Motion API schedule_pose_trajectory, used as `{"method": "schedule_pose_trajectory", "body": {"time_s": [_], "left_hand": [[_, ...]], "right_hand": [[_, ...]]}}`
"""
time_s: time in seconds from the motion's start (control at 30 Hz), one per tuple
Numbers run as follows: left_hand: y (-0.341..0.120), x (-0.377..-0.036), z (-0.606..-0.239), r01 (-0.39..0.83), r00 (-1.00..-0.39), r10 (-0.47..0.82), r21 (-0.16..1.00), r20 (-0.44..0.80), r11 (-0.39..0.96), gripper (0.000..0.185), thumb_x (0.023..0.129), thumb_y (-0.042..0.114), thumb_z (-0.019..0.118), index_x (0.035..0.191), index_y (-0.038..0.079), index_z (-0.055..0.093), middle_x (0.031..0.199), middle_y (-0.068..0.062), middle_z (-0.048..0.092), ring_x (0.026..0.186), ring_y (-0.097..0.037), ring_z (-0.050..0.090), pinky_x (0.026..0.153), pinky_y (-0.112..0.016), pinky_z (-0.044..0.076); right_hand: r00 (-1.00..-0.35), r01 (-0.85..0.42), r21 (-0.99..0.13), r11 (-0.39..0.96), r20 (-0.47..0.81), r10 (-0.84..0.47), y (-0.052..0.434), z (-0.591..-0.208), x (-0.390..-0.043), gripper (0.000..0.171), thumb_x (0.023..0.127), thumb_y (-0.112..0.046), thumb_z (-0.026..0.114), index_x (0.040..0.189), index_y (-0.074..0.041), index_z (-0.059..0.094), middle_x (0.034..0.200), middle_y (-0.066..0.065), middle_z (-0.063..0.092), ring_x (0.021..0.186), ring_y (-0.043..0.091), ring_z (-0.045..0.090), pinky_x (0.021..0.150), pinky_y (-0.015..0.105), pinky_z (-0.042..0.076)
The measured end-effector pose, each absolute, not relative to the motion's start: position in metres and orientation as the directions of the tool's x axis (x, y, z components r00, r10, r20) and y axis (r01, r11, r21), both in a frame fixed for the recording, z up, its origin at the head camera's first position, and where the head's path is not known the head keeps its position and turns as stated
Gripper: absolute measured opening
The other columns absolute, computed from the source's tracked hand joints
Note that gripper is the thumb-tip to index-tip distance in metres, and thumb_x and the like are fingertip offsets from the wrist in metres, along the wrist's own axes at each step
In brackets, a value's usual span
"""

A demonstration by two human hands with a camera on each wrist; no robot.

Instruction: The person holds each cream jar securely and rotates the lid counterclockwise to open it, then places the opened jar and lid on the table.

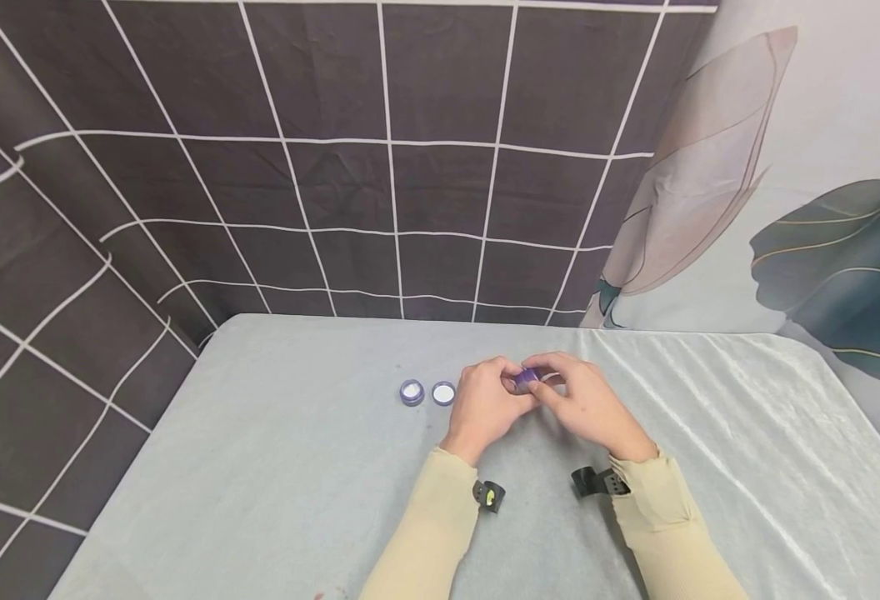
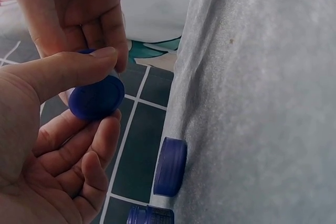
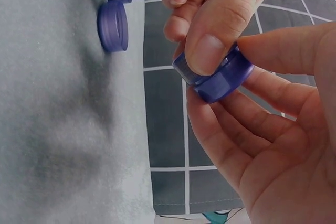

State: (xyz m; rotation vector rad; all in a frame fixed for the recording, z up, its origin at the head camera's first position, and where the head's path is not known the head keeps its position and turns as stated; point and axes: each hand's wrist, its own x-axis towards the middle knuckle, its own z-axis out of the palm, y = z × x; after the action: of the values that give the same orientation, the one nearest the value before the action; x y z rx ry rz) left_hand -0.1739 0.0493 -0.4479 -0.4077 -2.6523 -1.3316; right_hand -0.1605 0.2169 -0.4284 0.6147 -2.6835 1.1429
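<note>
Purple and small, the round jar (image 1: 526,379) is held just above the grey tablecloth (image 1: 297,483), pinched between both hands. The left hand (image 1: 485,408) grips its cap end with thumb and fingers; the right hand (image 1: 586,404) curls round its body. Two more purple pieces, an open jar (image 1: 412,392) and a lid (image 1: 443,393), sit side by side left of the hands.

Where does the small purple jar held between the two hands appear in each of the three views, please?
Head view: the purple jar is at centre, pinched between the left hand and right hand.
Left wrist view: left of centre, under the thumb.
Right wrist view: right of centre, gripped by fingers of both hands.
Shared landmark: the two purple pieces on the grey cloth.
</note>
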Motion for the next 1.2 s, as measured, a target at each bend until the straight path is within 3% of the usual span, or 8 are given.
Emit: {"method": "schedule_pose_trajectory", "body": {"time_s": [1.2], "left_hand": [[0.0463, -0.1760, -0.4476, 0.317, -0.948, 0.209, 0.758, 0.239, 0.571, 0.037, 0.071, 0.029, 0.090, 0.099, 0.010, 0.076, 0.081, 0.006, 0.073, 0.071, 0.000, 0.061, 0.068, -0.019, 0.048]], "right_hand": [[-0.875, -0.479, -0.663, 0.576, 0.307, -0.374, 0.2193, -0.4297, -0.1630, 0.031, 0.087, 0.007, 0.064, 0.117, -0.001, 0.067, 0.116, 0.010, 0.069, 0.102, 0.027, 0.069, 0.090, 0.043, 0.055]]}}
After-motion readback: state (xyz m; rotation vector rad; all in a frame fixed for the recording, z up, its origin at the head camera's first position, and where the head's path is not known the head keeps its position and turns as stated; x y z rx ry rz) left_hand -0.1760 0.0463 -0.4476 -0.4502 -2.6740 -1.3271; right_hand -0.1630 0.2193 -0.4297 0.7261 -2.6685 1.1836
